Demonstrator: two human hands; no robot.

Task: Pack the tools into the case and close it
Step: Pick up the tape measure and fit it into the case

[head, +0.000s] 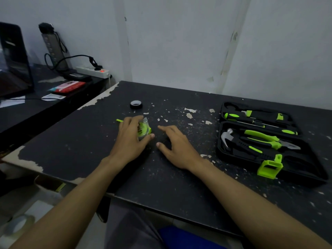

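Head view: the left grip (132, 135) curls round the green tape measure (143, 130) on the counter (179, 186). The right grip (177, 146) lies slack beside it. Best lift squarely, then seat it in a free recess of the case (301, 169).

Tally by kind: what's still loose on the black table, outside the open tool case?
Green-and-clear tape measure, gripped by the left hand: 1
Black tape roll: 1
Thin green stick-like item, partly hidden behind that hand: 1
Total: 3
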